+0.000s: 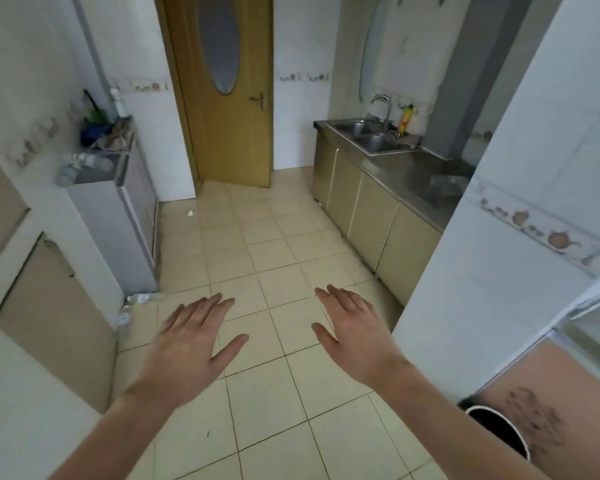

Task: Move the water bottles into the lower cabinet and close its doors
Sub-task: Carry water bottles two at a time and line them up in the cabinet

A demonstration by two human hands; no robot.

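Observation:
My left hand and my right hand are stretched out over the tiled floor, palms down, fingers apart, holding nothing. Clear water bottles lie on the steel counter at the right, partly hidden by a white wall. Below that counter runs a row of beige lower cabinet doors, all shut. More clear bottles lie on top of the grey cabinet at the left, and a few plastic bottles lie on the floor at its foot.
A wooden door with an oval window stands shut at the far end. A double steel sink with a tap sits on the right counter. A black bin stands at the lower right. Bags and cloths are piled on the left cabinet.

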